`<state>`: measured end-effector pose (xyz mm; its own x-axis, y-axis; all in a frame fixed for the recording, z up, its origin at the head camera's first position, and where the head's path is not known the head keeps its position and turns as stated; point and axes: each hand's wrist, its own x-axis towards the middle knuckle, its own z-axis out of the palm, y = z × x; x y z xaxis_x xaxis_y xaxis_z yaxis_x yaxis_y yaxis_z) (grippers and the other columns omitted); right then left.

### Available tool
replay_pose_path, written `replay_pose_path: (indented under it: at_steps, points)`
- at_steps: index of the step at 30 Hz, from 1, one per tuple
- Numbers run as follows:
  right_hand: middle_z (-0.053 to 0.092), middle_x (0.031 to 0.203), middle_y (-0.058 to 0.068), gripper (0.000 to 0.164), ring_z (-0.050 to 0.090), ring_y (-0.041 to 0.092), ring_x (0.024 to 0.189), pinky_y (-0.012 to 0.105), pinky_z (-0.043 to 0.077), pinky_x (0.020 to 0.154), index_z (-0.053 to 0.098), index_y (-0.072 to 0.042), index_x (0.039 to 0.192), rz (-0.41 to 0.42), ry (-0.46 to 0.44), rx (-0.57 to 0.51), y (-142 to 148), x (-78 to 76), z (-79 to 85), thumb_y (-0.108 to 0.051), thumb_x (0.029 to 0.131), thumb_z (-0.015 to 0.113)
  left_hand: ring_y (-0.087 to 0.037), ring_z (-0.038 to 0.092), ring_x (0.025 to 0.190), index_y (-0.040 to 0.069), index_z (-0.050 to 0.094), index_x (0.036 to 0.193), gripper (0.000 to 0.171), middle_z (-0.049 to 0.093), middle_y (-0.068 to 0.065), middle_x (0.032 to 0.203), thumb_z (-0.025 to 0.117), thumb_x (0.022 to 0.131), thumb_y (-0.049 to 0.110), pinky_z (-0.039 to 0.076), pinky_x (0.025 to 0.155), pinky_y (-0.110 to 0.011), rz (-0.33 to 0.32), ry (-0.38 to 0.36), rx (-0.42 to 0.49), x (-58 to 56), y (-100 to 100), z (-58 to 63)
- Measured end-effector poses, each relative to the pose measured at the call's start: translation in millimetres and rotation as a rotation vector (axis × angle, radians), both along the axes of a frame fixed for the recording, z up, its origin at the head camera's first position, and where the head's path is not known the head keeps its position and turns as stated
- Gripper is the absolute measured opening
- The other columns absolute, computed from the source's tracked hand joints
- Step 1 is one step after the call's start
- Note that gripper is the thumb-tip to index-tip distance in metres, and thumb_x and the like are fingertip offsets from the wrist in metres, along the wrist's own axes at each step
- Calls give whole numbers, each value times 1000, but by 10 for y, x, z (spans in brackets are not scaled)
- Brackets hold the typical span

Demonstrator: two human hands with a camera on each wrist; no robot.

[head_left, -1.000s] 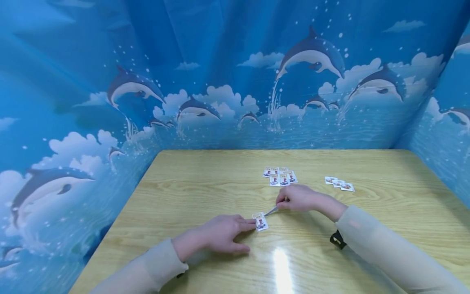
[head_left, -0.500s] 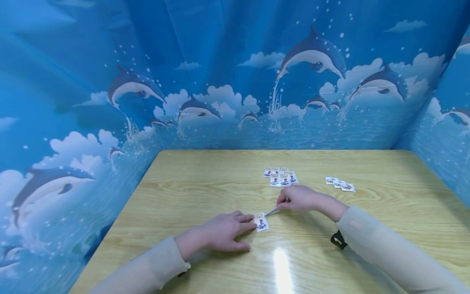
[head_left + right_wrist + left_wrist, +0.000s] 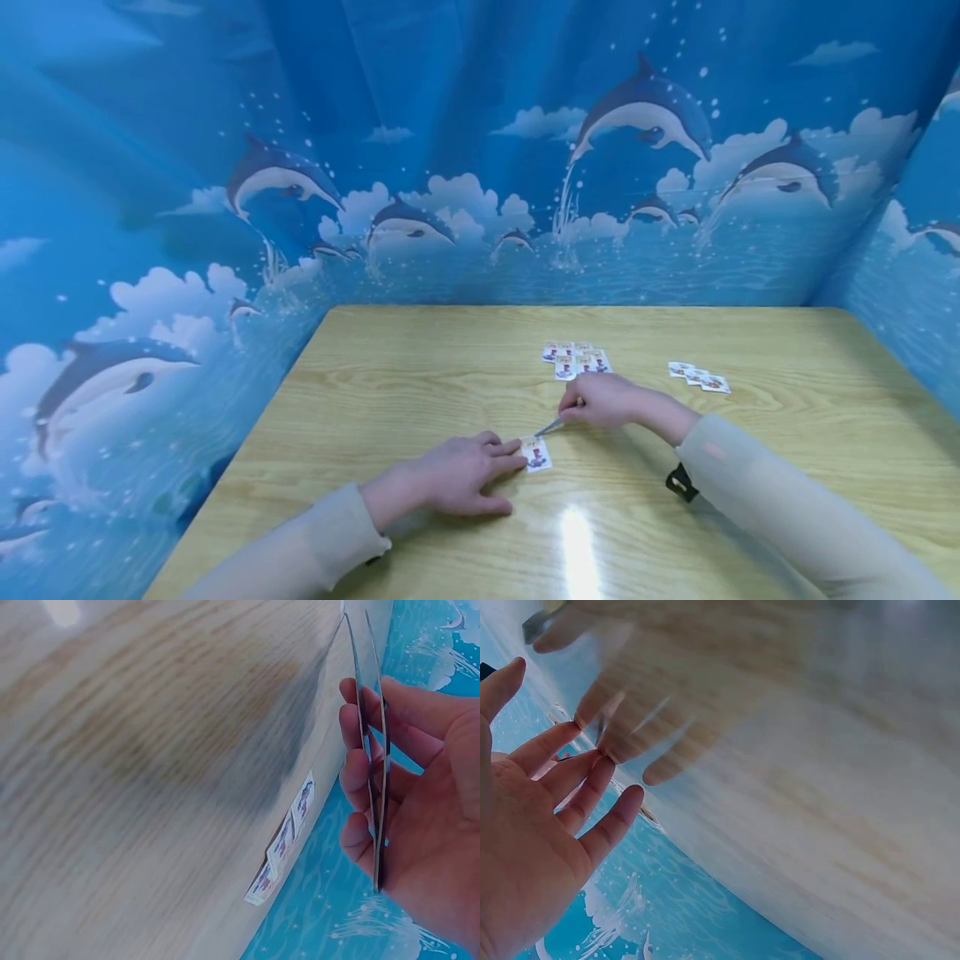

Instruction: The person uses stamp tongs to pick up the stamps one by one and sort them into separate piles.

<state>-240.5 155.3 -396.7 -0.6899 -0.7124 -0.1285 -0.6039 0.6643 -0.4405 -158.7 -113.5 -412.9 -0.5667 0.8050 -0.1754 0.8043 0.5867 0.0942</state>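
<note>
My right hand [image 3: 603, 400] holds metal tweezers [image 3: 363, 712] between thumb and fingers. In the right wrist view the two tweezer arms stand apart at their tips. In the head view the tips overlap the upper edge of a small printed card [image 3: 536, 455] that lies on the wooden table. My left hand [image 3: 465, 475] is spread low over the table, its fingers fairly straight, with fingertips at the card's left edge. The left wrist view shows this hand [image 3: 547, 802] from the palm side, fingertips at the glossy tabletop, which mirrors them.
Several similar cards [image 3: 576, 362] lie grouped, partly overlapping, beyond my right hand. A short overlapping row of cards [image 3: 699, 377] lies farther right. The wooden table [image 3: 420, 358] reaches back to a blue dolphin-print curtain [image 3: 450, 125], and a bright reflection shows near its front.
The tweezers and right hand have shifted slightly left, the tips moving from the card's upper right corner along its top edge. The left hand's fingers have spread a little at the card.
</note>
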Motion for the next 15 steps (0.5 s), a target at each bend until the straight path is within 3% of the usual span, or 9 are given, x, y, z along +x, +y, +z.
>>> replay_pose_path:
  at_steps: [15]
  points:
    - [64,79,-11,11,56,4,71,27,52,69,77,-14,95,10,-12,7,1,0,16,-18,91,67,-18,47,126,17,45,145,68,39,-1,151,53,92,59,45,99,-32,5,-4,8,-31,18,1]
